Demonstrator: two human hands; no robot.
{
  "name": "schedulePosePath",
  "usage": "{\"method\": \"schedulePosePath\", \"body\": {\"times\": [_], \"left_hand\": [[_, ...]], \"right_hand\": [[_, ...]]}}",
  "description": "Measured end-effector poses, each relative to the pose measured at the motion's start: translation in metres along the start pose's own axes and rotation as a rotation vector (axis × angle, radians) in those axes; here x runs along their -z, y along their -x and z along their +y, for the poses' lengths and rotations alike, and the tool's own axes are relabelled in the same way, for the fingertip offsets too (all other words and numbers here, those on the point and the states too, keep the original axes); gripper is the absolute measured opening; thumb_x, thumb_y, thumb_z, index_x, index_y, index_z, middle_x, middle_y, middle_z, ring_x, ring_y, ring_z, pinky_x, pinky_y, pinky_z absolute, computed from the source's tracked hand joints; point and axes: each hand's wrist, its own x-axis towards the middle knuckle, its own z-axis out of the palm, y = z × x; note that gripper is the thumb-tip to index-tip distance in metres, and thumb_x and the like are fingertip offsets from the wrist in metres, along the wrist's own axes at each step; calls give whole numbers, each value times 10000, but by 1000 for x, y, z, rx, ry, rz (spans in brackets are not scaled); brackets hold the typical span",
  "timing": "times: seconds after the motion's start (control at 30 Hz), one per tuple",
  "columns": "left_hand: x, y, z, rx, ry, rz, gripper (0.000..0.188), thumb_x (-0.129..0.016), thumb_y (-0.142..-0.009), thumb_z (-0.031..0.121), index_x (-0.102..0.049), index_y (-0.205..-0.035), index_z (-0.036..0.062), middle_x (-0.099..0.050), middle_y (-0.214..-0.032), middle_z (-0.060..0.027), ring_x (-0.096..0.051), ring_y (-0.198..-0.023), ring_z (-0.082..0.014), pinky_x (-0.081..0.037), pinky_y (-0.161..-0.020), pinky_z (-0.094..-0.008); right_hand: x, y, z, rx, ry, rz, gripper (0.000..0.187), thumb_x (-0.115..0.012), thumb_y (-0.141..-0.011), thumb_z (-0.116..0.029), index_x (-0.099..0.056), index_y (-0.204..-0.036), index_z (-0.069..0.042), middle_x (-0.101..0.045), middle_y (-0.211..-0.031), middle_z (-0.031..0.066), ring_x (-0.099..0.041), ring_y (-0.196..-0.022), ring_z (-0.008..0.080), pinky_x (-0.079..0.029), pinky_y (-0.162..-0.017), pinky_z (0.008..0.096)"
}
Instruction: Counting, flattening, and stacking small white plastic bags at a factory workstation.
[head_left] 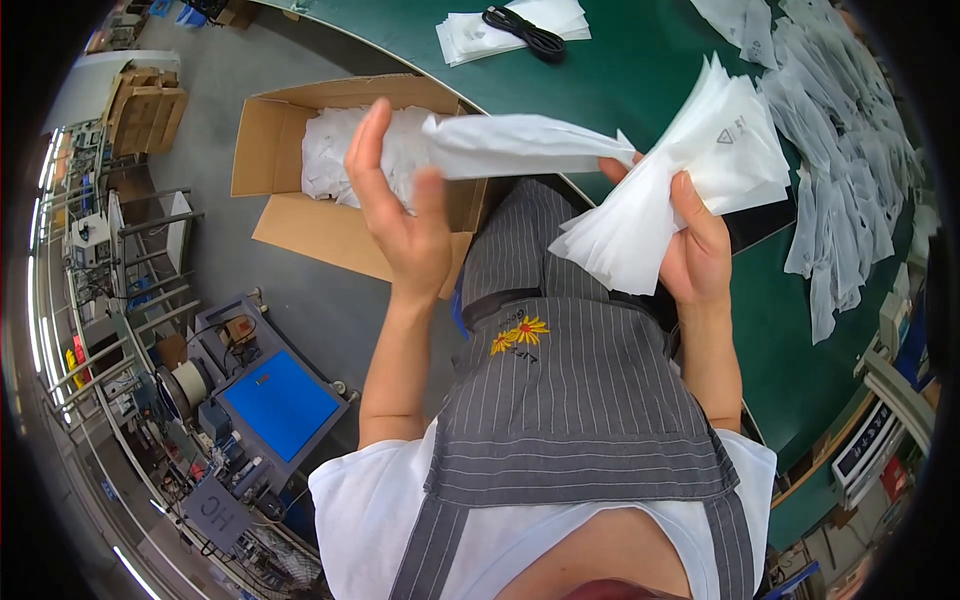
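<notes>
Holding hand: here's the right hand [697,250], right of centre in the frame, its thumb laid over a fan of white bags [680,170] and pinching it, the other fingers mostly hidden behind.
Spread hand: over to the left hand [408,235], left of centre, thumb and fingers wide apart, thumb tip blurred; whether it touches the loose bag [520,148], I cannot tell.
Loose bag: stretched sideways across the upper middle, between the 2 hands, its right end at a right fingertip; held or only near, that's unclear.
Fan: upper right of centre, splayed at both ends, gathered narrow under the thumb.
Good handling: I'd say firm but light thumb pressure keeps the fan together, and taking just 1 bag by its edge should spare these thin-looking things a crease.
Cardboard box [262,150]: upper left, flaps spread, crumpled white bags [330,160] inside.
Green table [640,75]: top and right, a black cable [527,32] on a flat white stack [465,38], and a heap of pale bags [830,130] along the right.
</notes>
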Motion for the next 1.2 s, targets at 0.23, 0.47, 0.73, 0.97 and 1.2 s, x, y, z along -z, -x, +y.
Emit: {"method": "schedulePosePath", "body": {"times": [0.23, 0.47, 0.73, 0.97, 1.2], "left_hand": [[-19, -11, 12, -165, -289, -484, 89, -660, -791, 79, -612, -777, 6, -592, -694, -83, -559, -567, -170, -423, -497, -269], [-1, 2, 0, 190, -371, -573, 141, -677, -783, 120, -619, -858, 16, -599, -741, -79, -548, -605, -183, -441, -552, -277], [-32, -8, 15, 25, -58, -712, 156, -665, -797, 122, -619, -894, 9, -598, -807, -57, -560, -714, -123, -436, -641, -229], [-46, 8, 14, 436, 344, -368, 88, -613, -862, 91, -587, -902, 17, -571, -795, 7, -489, -709, -28, -397, -624, -179], [-51, 10, 11, 480, 547, -239, 105, -600, -870, 77, -546, -946, 28, -550, -827, 8, -487, -735, -32, -399, -650, -182]], "right_hand": [[5, 3, -12, 13, 3, -42, 482, -443, -945, -194, -285, -1318, 66, -463, -1249, 254, -453, -1178, 409, -394, -986, 486], [3, -1, -7, 19, -17, 35, 471, -452, -940, -181, -307, -1300, 86, -488, -1228, 250, -508, -1135, 368, -441, -948, 445], [-9, 0, -6, -28, 348, -29, 551, -542, -896, -247, -324, -1289, 72, -507, -1193, 263, -566, -1049, 343, -471, -904, 433], [12, 19, 10, -43, 442, 153, 467, -629, -850, -146, -447, -1251, 10, -558, -1157, 111, -556, -1022, 181, -442, -906, 307], [0, 13, 19, -47, 567, 224, 477, -651, -836, -160, -461, -1249, -15, -579, -1101, 76, -545, -1013, 160, -436, -881, 287]]}}
